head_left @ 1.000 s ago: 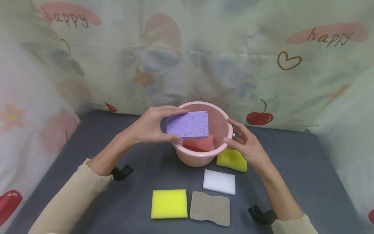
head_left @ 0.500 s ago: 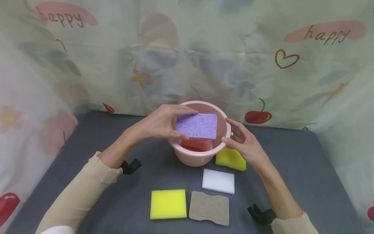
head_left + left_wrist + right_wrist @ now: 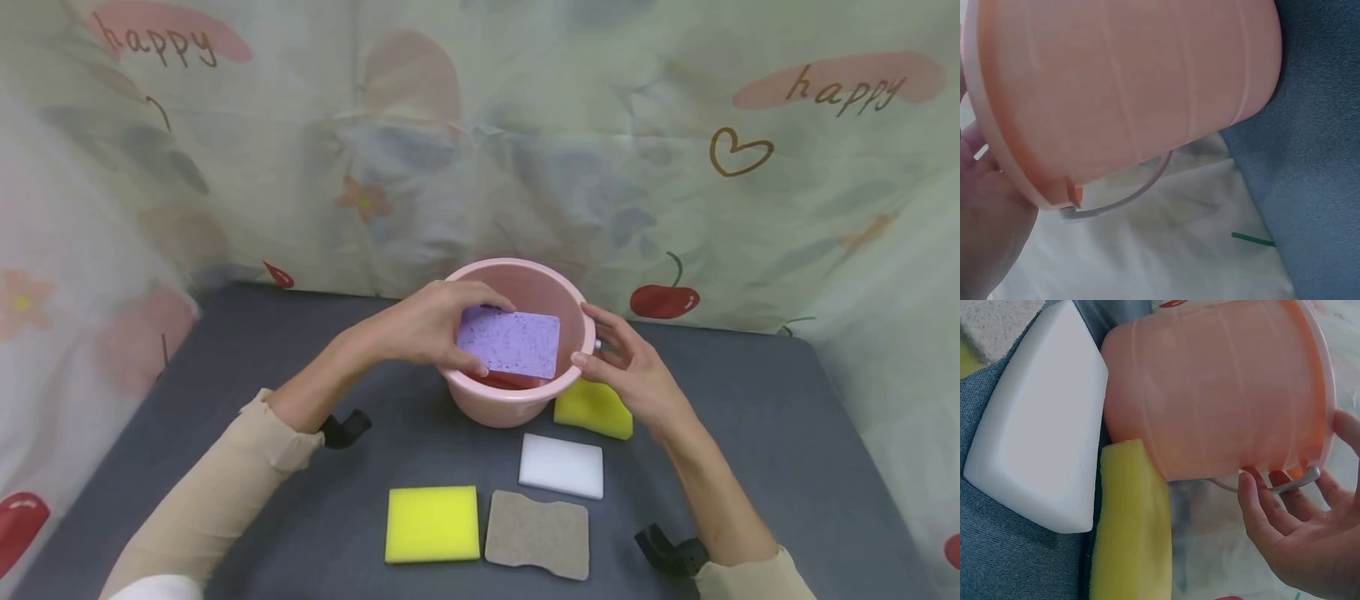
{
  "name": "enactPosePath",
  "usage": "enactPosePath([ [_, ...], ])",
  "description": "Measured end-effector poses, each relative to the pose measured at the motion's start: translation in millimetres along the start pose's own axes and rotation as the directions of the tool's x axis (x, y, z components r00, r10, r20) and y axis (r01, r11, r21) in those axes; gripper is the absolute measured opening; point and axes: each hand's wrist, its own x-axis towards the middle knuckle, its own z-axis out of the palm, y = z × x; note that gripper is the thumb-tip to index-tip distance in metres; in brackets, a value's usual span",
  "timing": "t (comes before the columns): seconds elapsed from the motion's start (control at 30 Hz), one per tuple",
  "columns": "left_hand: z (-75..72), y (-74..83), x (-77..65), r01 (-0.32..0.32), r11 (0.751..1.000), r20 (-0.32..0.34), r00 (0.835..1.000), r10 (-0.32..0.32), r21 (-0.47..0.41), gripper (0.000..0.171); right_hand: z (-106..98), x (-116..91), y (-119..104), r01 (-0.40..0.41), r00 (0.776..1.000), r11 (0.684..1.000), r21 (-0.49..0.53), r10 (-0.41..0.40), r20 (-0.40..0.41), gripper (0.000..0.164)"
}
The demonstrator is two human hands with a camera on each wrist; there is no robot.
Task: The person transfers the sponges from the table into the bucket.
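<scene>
while l fingers (image 3: 486, 294) pinch purple sponge (image 3: 519, 344), r fingers (image 3: 611, 320) hold pink bkt rim (image 3: 510, 395).

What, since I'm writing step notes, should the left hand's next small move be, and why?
Probably lower the purple sponge into the pink bucket and let go: the left hand pinches it at the bucket's mouth, a red item already shows inside, and the right hand holds the rim.
</scene>
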Motion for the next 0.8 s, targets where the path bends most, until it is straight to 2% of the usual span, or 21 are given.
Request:
enactPosePath([
  [0.27,2.8,-1.1,1.3,-0.044,0.998,0.020,0.999,0.043,0.040,0.065,0.2,-0.2,0.1,0.007,1.000,1.000,0.004,-0.007,0.003,0.072],
  [0.57,2.5,-1.8,1.3,-0.021,1.000,0.038,0.999,0.020,0.018,0.054,-0.4,-1.7,0.5,0.013,1.000,1.000,0.019,-0.014,0.014,0.071],
  [0.8,3.4,-3.2,-1.6,-0.053,0.999,-0.015,0.998,0.053,-0.003,0.048,-0.2,-1.9,1.8,0.010,1.000,1.000,0.027,-0.011,0.011,0.070],
])
